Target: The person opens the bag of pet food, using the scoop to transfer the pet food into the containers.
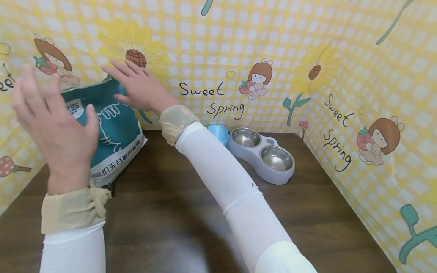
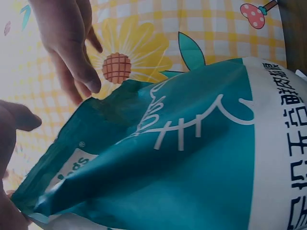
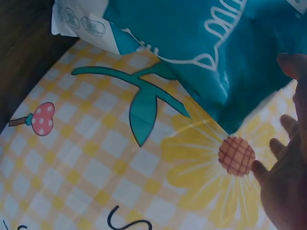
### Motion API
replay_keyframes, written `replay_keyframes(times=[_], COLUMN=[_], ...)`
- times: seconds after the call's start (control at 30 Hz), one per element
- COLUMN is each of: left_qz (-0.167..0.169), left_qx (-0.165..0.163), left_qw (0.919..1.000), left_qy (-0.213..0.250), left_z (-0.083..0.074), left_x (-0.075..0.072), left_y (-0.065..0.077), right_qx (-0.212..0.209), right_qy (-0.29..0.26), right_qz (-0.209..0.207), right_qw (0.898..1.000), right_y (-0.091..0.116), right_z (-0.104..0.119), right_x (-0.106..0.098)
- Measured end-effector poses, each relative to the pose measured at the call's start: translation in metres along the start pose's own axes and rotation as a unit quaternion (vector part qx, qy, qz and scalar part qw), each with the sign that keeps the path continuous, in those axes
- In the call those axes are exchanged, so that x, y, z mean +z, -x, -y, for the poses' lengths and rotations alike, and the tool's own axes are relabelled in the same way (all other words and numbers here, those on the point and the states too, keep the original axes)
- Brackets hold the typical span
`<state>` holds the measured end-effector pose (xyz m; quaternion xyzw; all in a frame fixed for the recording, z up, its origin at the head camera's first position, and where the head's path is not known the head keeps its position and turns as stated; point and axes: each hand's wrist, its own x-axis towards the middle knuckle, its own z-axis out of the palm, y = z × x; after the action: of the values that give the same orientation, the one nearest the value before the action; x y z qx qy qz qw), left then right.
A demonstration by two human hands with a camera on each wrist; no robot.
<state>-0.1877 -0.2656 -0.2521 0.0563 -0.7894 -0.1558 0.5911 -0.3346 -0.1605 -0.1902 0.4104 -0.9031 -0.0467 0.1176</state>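
Observation:
A teal and white printed bag (image 1: 117, 127) stands upright at the back left of the table, its top edge running slantwise between the two hands. My left hand (image 1: 56, 127) is raised before the bag's left side, fingers extended and thumb apart. In the left wrist view, its fingers come right to the top corner of the bag (image 2: 192, 163). Beside the opposite top corner is my right hand (image 1: 145, 89), with straight, spread fingers. The right wrist view has the right hand (image 3: 288, 167) next to the bag's teal edge (image 3: 230, 96).
A lilac double pet bowl (image 1: 250, 161) with two metal dishes sits at the back right of the dark wooden table (image 1: 153, 235). A light blue scoop-like cup (image 1: 219, 133) stands left of it, partly behind my right sleeve. Yellow checked cloth (image 1: 211, 49) rises behind and to the right.

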Motion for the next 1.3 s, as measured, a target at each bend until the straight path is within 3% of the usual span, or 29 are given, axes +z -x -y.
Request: replay_keyframes(times=[0.17, 0.27, 0.4, 0.5, 0.6, 0.83, 1.1, 1.3], left_qz=[-0.003, -0.008, 0.0, 0.003, 0.0, -0.027, -0.057, -0.074], left_qx=[-0.066, -0.128, -0.249, -0.306, -0.312, -0.284, -0.254, -0.239], left_qw=[0.9977, 0.9905, 0.9654, 0.9471, 0.9451, 0.9492, 0.9583, 0.9574], left_qy=[0.016, 0.05, 0.079, 0.096, 0.097, 0.133, 0.118, 0.144], left_z=[0.008, 0.013, 0.021, 0.027, 0.027, 0.016, 0.025, 0.013], left_x=[0.002, 0.002, 0.002, 0.002, 0.003, 0.005, 0.017, 0.016], left_y=[-0.001, -0.003, -0.004, -0.005, -0.007, -0.009, -0.003, 0.0], right_qx=[-0.045, -0.052, -0.051, -0.05, -0.045, -0.029, -0.006, 0.0], right_qy=[0.009, -0.001, -0.023, -0.038, -0.051, -0.051, -0.052, -0.035], right_qz=[-0.024, -0.043, -0.065, -0.079, -0.088, -0.087, -0.071, -0.091], right_qw=[0.999, 0.998, 0.996, 0.995, 0.994, 0.994, 0.996, 0.995], right_y=[-0.004, -0.007, -0.01, -0.013, -0.015, -0.016, -0.01, -0.004], right_z=[0.008, 0.01, 0.012, 0.012, 0.013, 0.014, 0.015, 0.012], right_x=[0.008, 0.012, 0.015, 0.017, 0.019, 0.015, 0.011, 0.015])
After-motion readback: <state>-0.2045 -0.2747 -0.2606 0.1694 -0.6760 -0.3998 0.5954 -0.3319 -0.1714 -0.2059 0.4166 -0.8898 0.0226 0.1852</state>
